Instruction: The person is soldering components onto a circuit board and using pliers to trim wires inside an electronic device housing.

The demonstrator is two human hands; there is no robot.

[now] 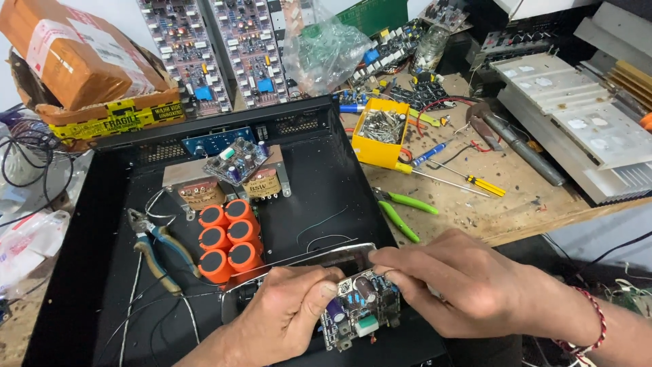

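Hands (pixel 380 292) hide part of the circuit board (pixel 360 309)

Chassis (pixel 326 177) floor: bare black patch right of the orange capacitors (pixel 227 238), crossed only by thin loose wires (pixel 326 238), so a hand could pass there. Left half blocked by blue-handled pliers (pixel 159 248) and trailing wire. Rear blocked by transformer (pixel 224 183) with a small board (pixel 238 160) on top. Front edge taken up by left hand (pixel 285 319), right hand (pixel 462 282) and the circuit board (pixel 360 306) between them. Worktop (pixel 516 197) right of chassis: yellow box (pixel 382 132), green cutters (pixel 401 211), screwdrivers (pixel 468 180) (bare wood only near front right corner).
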